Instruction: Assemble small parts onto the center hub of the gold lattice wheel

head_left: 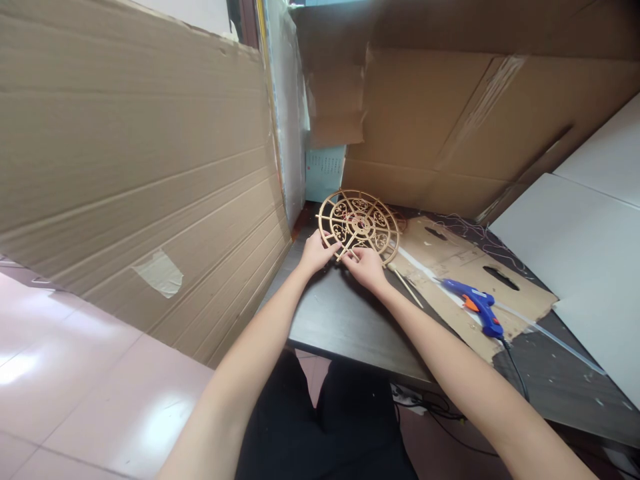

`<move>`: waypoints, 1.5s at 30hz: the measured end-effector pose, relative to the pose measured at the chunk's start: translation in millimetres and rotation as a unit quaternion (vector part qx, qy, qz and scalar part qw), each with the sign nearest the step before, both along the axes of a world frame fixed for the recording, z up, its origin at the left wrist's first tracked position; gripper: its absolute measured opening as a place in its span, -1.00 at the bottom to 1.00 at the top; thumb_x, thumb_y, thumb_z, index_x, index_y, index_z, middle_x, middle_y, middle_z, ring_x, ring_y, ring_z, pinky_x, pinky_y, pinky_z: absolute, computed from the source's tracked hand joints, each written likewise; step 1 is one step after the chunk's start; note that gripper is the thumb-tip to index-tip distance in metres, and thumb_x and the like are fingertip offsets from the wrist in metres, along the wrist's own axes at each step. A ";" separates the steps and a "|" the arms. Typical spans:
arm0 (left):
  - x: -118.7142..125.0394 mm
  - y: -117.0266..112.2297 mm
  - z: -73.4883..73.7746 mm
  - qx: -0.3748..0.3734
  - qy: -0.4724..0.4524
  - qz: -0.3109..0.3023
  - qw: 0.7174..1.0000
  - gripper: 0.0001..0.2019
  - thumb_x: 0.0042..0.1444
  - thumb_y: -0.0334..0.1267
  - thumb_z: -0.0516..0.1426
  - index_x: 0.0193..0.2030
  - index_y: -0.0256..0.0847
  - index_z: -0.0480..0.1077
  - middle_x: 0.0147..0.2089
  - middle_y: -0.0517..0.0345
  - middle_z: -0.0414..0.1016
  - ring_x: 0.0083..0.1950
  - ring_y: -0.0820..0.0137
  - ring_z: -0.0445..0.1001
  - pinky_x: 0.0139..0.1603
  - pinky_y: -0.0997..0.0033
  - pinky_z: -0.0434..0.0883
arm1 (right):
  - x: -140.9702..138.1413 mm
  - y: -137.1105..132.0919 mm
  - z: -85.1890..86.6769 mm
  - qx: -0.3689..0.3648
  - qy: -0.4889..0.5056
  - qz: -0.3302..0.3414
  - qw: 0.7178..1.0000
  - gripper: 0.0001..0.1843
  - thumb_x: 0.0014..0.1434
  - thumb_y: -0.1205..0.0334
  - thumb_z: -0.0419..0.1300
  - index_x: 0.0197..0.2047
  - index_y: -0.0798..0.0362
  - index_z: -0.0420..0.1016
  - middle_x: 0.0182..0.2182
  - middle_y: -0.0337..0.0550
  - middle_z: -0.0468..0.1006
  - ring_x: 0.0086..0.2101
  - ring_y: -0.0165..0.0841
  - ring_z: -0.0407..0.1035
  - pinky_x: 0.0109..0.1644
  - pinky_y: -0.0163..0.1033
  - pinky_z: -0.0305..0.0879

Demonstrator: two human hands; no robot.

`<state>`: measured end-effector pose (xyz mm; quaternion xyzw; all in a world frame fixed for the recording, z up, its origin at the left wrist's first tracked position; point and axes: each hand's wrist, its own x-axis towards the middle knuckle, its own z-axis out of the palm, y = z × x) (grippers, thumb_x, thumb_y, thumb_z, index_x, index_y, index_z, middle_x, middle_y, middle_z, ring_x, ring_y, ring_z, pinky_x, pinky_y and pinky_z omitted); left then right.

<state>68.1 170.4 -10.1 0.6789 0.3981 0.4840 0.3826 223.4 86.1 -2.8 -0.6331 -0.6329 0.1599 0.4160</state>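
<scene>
A round wooden fretwork disc (359,223) with spokes and scroll patterns lies on the dark table (340,320), tilted a little toward me. My left hand (316,252) grips its near-left rim with curled fingers. My right hand (367,265) pinches the near rim beside it, fingers closed on the wood. A thin wooden stick (406,285) lies on the table just right of my right hand.
A blue glue gun (475,307) with an orange trigger lies on a flat cardboard sheet (450,267), its cable running off the near edge. Large cardboard panels (140,173) stand left and behind. White boards (585,260) lean at the right. Tiled floor lies lower left.
</scene>
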 end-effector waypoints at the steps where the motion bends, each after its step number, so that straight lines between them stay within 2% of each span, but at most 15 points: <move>1: 0.2 0.3 -0.4 0.000 0.000 -0.001 1.000 -0.73 0.06 -0.28 0.40 -0.20 -0.18 0.40 -0.19 0.01 0.68 -0.20 0.23 0.63 -0.12 0.25 0.53 | 0.0 -0.1 0.1 0.001 0.000 0.001 1.000 -0.67 0.13 0.04 0.18 -0.56 0.06 0.38 -0.65 -0.31 0.28 -0.53 -0.45 0.09 -0.38 -0.28 -0.02; 7: 0.5 1.1 -1.6 0.001 -0.002 -0.003 1.000 -0.73 0.06 -0.29 0.40 -0.20 -0.18 0.40 -0.20 0.00 0.68 -0.20 0.23 0.63 -0.13 0.24 0.53 | 0.2 -0.1 0.2 0.003 -0.002 0.000 1.000 -0.65 0.15 0.05 0.17 -0.58 0.05 0.33 -0.65 -0.32 0.24 -0.53 -0.46 0.07 -0.39 -0.28 -0.02; 19: -0.1 0.4 -0.6 0.002 -0.004 -0.005 1.000 -0.72 0.04 -0.29 0.41 -0.20 -0.18 0.41 -0.19 0.00 0.69 -0.19 0.21 0.65 -0.11 0.23 0.54 | -0.3 -1.2 2.2 0.003 -0.003 0.001 1.000 -0.70 0.12 0.06 0.19 -0.53 0.08 0.47 -0.65 -0.30 0.30 -0.53 -0.45 0.12 -0.38 -0.29 0.02; 30: -0.4 -0.1 0.4 0.000 0.003 -0.004 1.000 -0.71 0.04 -0.29 0.41 -0.20 -0.18 0.41 -0.18 -0.01 0.69 -0.19 0.21 0.65 -0.10 0.23 0.54 | 0.7 -1.3 2.1 0.000 0.003 0.004 1.000 -0.66 0.13 0.03 0.18 -0.55 0.07 0.40 -0.65 -0.31 0.26 -0.53 -0.45 0.09 -0.39 -0.30 0.00; 37: 0.4 0.5 0.1 0.002 0.005 -0.002 1.000 -0.73 0.06 -0.30 0.39 -0.18 -0.19 0.41 -0.17 -0.01 0.69 -0.18 0.21 0.65 -0.11 0.24 0.53 | -0.4 -1.4 0.3 0.000 0.004 0.001 1.000 -0.70 0.12 0.05 0.22 -0.47 0.10 0.56 -0.65 -0.31 0.31 -0.53 -0.45 0.15 -0.38 -0.30 0.04; 45: -0.1 -0.6 1.1 0.006 0.010 -0.002 1.000 -0.73 0.07 -0.30 0.39 -0.19 -0.19 0.40 -0.19 0.00 0.69 -0.21 0.22 0.64 -0.15 0.27 0.52 | 0.0 -1.2 0.8 -0.002 0.007 0.004 1.000 -0.69 0.11 0.04 0.22 -0.46 0.10 0.57 -0.65 -0.31 0.31 -0.54 -0.45 0.15 -0.40 -0.31 0.03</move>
